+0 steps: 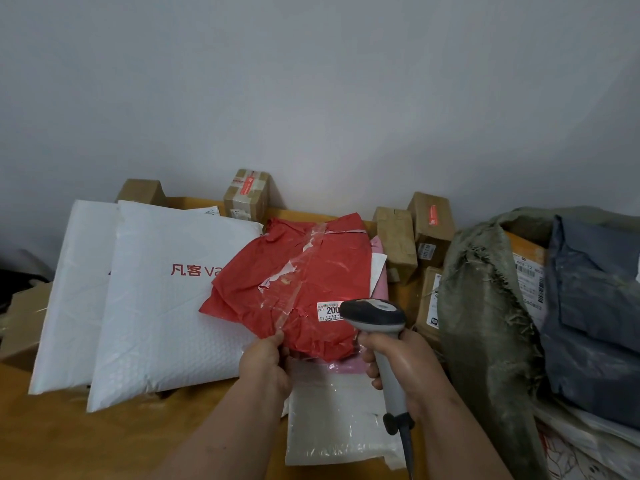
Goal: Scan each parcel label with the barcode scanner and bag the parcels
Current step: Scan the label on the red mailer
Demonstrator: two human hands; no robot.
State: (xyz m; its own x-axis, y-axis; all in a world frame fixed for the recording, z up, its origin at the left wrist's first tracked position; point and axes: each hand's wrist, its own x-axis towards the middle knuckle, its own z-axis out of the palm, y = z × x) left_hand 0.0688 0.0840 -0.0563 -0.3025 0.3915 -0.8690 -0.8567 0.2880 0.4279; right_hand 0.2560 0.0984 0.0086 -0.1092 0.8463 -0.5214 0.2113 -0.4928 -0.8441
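My left hand (266,362) grips the near edge of a red plastic parcel (311,271) and holds it tilted up above the table. A white label (328,310) sits on the parcel's lower right part. My right hand (401,362) holds a grey barcode scanner (375,315) by its handle. The scanner's head points at the label and covers its right end. A woven grey-green sack (485,323) stands open at the right with a dark grey parcel (595,306) and an orange-labelled box (528,271) inside it.
Two large white bubble mailers (156,306) lie at the left on the wooden table (104,445). A smaller white mailer (332,417) and a pink one (379,268) lie under the red parcel. Several taped cardboard boxes (398,244) line the wall behind.
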